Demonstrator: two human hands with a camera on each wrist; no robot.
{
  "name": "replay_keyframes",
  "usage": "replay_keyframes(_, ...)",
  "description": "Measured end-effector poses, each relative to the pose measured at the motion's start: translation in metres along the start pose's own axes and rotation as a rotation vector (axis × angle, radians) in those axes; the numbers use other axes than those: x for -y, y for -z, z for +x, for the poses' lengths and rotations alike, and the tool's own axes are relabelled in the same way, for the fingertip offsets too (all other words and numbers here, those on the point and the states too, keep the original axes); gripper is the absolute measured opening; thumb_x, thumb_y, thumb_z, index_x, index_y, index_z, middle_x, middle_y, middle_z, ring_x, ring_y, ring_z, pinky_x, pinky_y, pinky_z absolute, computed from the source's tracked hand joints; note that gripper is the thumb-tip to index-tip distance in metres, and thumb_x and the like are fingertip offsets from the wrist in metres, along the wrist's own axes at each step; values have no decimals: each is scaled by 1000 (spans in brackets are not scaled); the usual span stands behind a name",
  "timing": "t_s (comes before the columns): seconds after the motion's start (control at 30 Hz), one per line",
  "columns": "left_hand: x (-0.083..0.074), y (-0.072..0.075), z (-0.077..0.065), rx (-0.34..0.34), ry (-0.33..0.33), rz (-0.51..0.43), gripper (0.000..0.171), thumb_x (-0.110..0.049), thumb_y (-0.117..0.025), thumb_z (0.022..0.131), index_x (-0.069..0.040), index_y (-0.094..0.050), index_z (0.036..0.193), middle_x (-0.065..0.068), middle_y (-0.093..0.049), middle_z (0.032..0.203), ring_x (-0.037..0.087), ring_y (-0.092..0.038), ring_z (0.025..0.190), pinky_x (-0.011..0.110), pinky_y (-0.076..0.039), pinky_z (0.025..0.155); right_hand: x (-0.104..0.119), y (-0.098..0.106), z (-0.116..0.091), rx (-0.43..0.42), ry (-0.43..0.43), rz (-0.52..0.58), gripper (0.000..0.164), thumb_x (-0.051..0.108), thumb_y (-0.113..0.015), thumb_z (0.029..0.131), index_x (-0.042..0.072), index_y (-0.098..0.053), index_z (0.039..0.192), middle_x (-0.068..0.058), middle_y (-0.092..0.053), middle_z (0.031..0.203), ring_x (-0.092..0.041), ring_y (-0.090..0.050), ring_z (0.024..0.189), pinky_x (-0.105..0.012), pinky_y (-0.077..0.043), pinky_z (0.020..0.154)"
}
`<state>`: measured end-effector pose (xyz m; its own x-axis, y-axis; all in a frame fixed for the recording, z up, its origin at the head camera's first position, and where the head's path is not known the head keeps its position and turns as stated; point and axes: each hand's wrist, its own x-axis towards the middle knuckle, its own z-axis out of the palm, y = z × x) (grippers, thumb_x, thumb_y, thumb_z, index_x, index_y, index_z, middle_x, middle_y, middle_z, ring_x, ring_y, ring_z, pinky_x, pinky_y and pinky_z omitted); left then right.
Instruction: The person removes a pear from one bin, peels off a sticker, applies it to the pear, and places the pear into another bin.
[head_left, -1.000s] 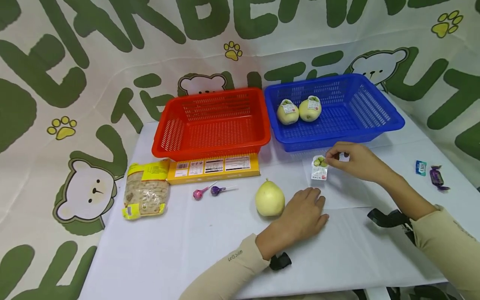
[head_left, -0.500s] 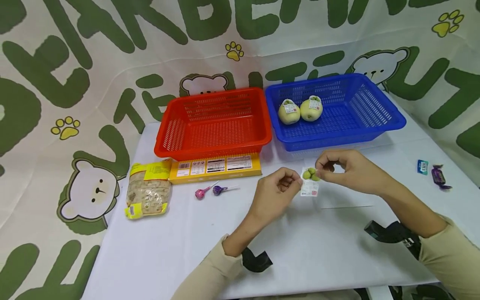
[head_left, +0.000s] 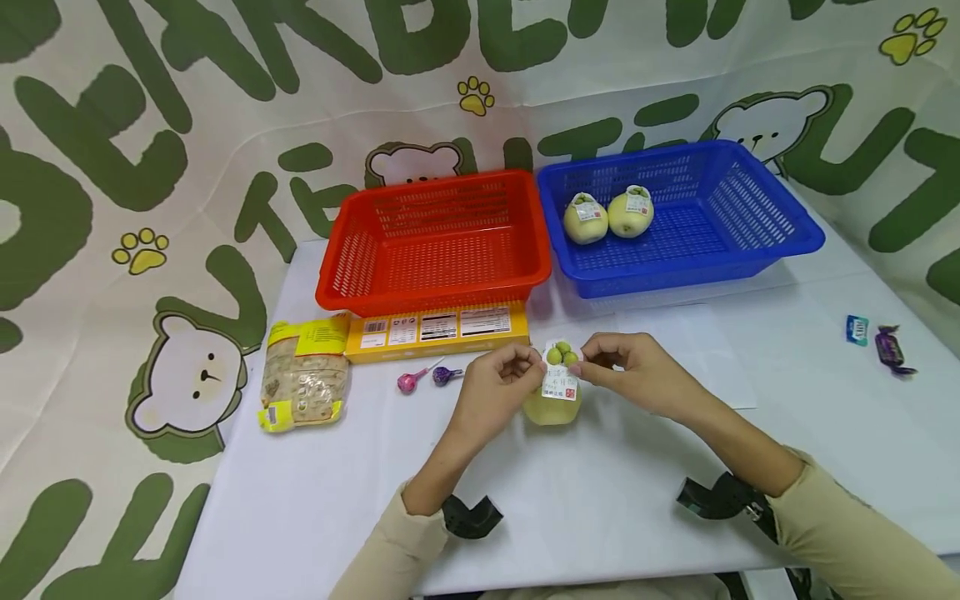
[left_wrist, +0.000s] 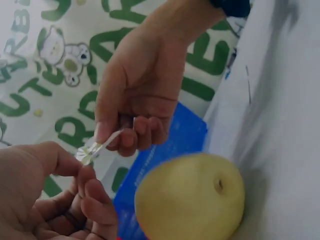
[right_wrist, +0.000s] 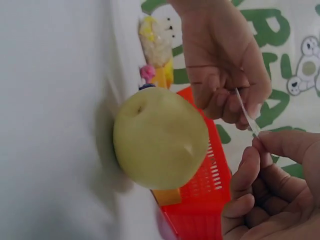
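A small white sticker (head_left: pixel 559 383) printed with green fruits is held by its two sides, over a pale yellow pear (head_left: pixel 553 412) on the table. My left hand (head_left: pixel 491 393) pinches its left edge between thumb and forefinger; my right hand (head_left: pixel 645 373) pinches the right edge. In both wrist views the sticker (left_wrist: pixel 102 145) looks thin and nearly edge-on, and the pear (right_wrist: pixel 160 142) sits apart from the fingers. From the head view, the sticker and fingers cover the pear's upper part. Two more pears (head_left: pixel 586 221) with similar stickers lie in the blue basket (head_left: pixel 697 268).
A red basket (head_left: pixel 431 302) stands left of the blue one. Before it lie a yellow box (head_left: pixel 438 336), a bread package (head_left: pixel 303 375), a pink lollipop (head_left: pixel 407 383) and a purple lollipop (head_left: pixel 442 376). Far right are a blue packet (head_left: pixel 857 330) and a purple-wrapped candy (head_left: pixel 890 350).
My left hand has left the pear and taken the sticker's other edge. Both hands have brought the sticker leftward from the right side to above the pear.
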<state>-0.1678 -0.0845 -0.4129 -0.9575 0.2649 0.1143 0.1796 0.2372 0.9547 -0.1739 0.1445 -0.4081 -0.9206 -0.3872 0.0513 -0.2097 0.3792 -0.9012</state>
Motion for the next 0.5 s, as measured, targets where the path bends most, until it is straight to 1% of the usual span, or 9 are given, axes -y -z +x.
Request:
replay_keyframes(0.17,8,3,-1,-11,27,110,6,-11,-66,88,-10,-71,86,-1,-62,76,13,-55,69,21,-45,61,-1,-8,6,14,-65,-39,17,26,-73,93,11,-72,85,-9,-67,83,-22,-58,77,-28,-48,68)
replay_keyframes(0.2,13,3,0,-6,25,134,6,-12,-65,87,-12,-71,85,-2,-62,74,11,-55,68,21,-45,60,-3,-9,7,17,-75,-52,16,26,-73,92,12,-72,85,-6,-66,82,-21,-58,76,-28,-48,67)
replay_keyframes(0.3,17,4,1,21,25,213,4,-14,-66,86,-13,-70,84,-6,-61,72,8,-55,66,21,-45,59,-7,-12,9,17,-88,-128,18,27,-75,91,12,-70,82,0,-64,77,-18,-55,73,-27,-46,64)
replay_keyframes(0.37,18,6,0,27,10,279,5,-17,-67,86,-14,-68,82,-7,-60,69,7,-54,63,21,-43,56,-10,-13,10,6,-95,-181,21,30,-77,89,13,-68,80,3,-60,74,-17,-53,71,-26,-44,60)
replay_keyframes(0.43,18,9,0,15,-18,336,10,-22,-69,88,-15,-65,81,-8,-59,70,6,-53,61,22,-42,54,-12,-13,9,-13,-96,-217,23,34,-77,89,14,-67,81,3,-59,73,-16,-53,69,-26,-44,58)
replay_keyframes(0.5,18,12,1,-12,-45,382,14,-29,-70,91,-17,-66,85,-8,-60,73,7,-54,58,24,-44,52,-14,-13,6,-31,-93,-219,24,37,-74,91,13,-68,88,0,-60,80,-17,-54,69,-27,-44,57)
